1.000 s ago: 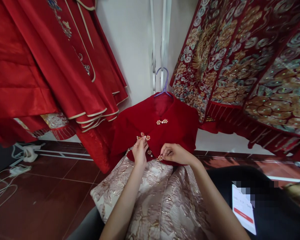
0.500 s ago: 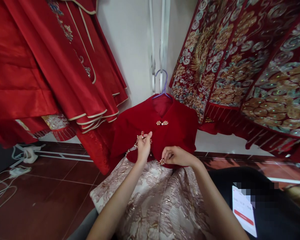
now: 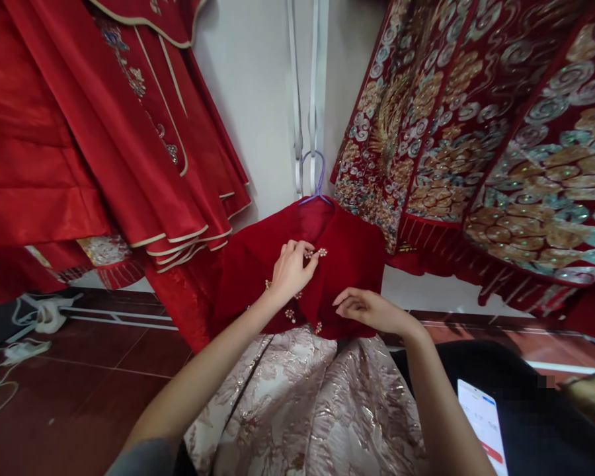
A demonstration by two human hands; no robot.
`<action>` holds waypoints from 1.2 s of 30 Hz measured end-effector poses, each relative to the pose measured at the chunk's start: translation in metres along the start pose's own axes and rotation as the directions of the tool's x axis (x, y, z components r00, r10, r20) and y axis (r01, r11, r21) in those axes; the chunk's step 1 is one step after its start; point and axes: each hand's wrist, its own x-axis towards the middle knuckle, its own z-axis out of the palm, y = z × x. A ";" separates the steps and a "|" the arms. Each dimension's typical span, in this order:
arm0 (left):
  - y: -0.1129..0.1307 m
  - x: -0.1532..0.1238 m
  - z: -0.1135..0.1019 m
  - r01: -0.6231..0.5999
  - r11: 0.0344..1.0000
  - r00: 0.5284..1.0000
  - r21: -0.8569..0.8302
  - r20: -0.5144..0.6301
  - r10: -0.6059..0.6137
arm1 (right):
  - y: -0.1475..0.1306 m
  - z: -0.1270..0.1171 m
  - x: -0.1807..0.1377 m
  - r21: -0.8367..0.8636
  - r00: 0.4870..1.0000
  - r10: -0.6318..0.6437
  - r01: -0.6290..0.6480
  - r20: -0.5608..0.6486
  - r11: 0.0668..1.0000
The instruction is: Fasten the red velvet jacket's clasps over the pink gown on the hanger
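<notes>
A red velvet jacket hangs on a purple wire hanger, its front facing me. My left hand is at the upper front, thumb and forefinger closed around the left half of a pearl flower clasp; the fingers partly cover it. Lower down the jacket front are more flower clasps, one left of the front edge and another near the hem. My right hand hovers by the jacket's right front panel, fingers loosely bent and apart, with nothing visible in them.
Pale brocade fabric spreads below the jacket across my lap. Red garments hang at left, and an embroidered red one at right. A phone lies on a black surface at lower right. White cables trail on the tiled floor.
My left hand has moved up from the lower clasps to the top clasp. My right hand has let go of the hem clasp and shifted slightly right. The view has tilted a little.
</notes>
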 end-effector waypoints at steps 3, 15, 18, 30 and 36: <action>-0.003 0.012 -0.007 -0.177 0.942 0.977 0.286 0.164 0.134 | 0.002 -0.001 0.000 -0.002 1.000 -0.002 0.002 -0.012 1.000; 0.000 0.036 -0.015 -0.387 0.901 0.860 -0.196 0.276 0.429 | -0.009 0.005 0.006 -0.001 0.953 -0.124 0.129 -0.275 0.992; 0.000 0.037 -0.018 -0.172 0.900 0.900 -0.402 0.308 0.309 | -0.027 0.013 0.017 -0.127 0.760 -0.252 0.220 -0.599 0.967; -0.021 0.003 -0.033 -0.359 0.752 0.932 0.554 0.170 0.320 | -0.048 0.046 0.077 -0.637 0.482 -0.535 -0.063 -0.694 0.769; -0.050 0.035 -0.104 -0.169 0.740 0.984 0.651 0.070 0.163 | -0.034 -0.029 0.057 -0.823 0.738 -0.489 -0.158 -0.465 0.545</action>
